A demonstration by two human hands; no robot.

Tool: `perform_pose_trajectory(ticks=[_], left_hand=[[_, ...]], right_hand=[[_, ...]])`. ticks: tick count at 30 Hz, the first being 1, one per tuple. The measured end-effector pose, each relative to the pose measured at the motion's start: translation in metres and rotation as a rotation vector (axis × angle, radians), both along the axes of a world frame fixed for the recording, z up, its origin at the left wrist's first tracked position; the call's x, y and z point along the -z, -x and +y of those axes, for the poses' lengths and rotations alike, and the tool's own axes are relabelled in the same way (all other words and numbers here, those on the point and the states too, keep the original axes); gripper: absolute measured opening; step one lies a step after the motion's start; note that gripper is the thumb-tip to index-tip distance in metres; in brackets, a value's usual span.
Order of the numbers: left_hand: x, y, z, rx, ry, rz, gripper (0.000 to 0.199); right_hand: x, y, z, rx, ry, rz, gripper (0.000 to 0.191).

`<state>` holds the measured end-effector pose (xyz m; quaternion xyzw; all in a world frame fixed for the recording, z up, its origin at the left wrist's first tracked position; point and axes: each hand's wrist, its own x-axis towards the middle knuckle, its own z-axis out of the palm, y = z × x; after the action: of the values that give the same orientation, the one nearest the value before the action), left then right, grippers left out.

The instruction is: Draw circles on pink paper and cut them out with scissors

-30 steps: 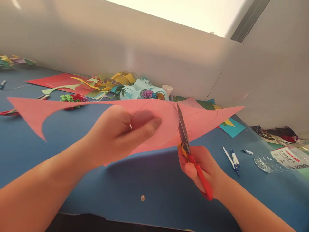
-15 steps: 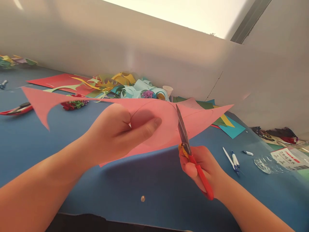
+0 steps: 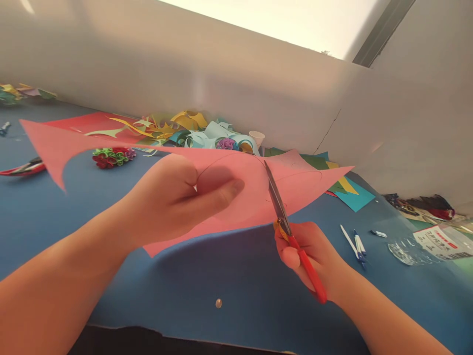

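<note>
A pink paper sheet (image 3: 251,197) is pinched in my left hand (image 3: 173,202), thumb on top, above the table. Its left part has a large curved piece cut away, and thin drawn curves show on the rest. My right hand (image 3: 314,256) grips red-handled scissors (image 3: 279,199), blades pointing up and away from me. The blades lie at the sheet, right of my left thumb, along a curved line. They look nearly closed together; how much paper sits between them I cannot tell. My left fingers under the sheet are hidden.
On the blue table (image 3: 236,276) lie a curled paper flower cluster (image 3: 114,157), red-handled pliers (image 3: 24,167), colored paper scraps (image 3: 214,133), pens (image 3: 351,241) and a clear bottle (image 3: 414,249). A small bead (image 3: 219,303) rests near the front edge. A wall stands behind.
My left hand and the pink sheet have shifted slightly left, uncovering more of the flower cluster. The scissors' tips have swung a little left; my right hand has barely moved.
</note>
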<state>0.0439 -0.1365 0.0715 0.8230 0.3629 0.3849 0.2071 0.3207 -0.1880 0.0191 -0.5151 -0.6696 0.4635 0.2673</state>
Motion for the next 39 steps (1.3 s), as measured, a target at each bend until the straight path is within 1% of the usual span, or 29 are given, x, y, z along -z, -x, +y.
perform_pose_trajectory(ticks=[6, 11, 14, 20, 23, 27, 31, 34, 39], left_hand=[[0.001, 0.001, 0.004, 0.000, -0.016, 0.007, 0.056], [-0.003, 0.003, 0.003, -0.035, 0.001, 0.035, 0.055], [-0.007, 0.005, 0.002, -0.044, 0.004, 0.054, 0.055], [-0.012, 0.007, -0.001, -0.061, 0.000, 0.079, 0.058], [-0.013, 0.008, -0.002, -0.073, 0.027, 0.090, 0.056], [-0.014, 0.008, -0.002, -0.048, 0.054, 0.091, 0.053], [-0.016, 0.009, -0.003, -0.004, 0.039, 0.090, 0.051], [-0.016, 0.010, -0.001, 0.005, 0.033, 0.101, 0.051], [-0.015, 0.011, 0.003, 0.032, -0.009, 0.087, 0.052]], right_hand=[[-0.003, 0.001, 0.000, 0.000, 0.001, 0.008, 0.088], [-0.003, -0.001, -0.001, -0.063, -0.096, 0.041, 0.081], [-0.004, -0.003, 0.000, -0.076, -0.146, 0.023, 0.080], [-0.004, -0.003, 0.000, -0.077, -0.098, 0.025, 0.082], [-0.002, -0.004, 0.001, -0.065, -0.060, 0.017, 0.083], [0.000, -0.006, 0.002, -0.053, -0.072, 0.010, 0.083], [-0.001, -0.006, 0.000, -0.066, -0.080, -0.014, 0.082], [-0.001, -0.005, 0.000, -0.057, -0.082, -0.035, 0.083], [0.002, -0.008, 0.000, -0.084, -0.140, -0.078, 0.077]])
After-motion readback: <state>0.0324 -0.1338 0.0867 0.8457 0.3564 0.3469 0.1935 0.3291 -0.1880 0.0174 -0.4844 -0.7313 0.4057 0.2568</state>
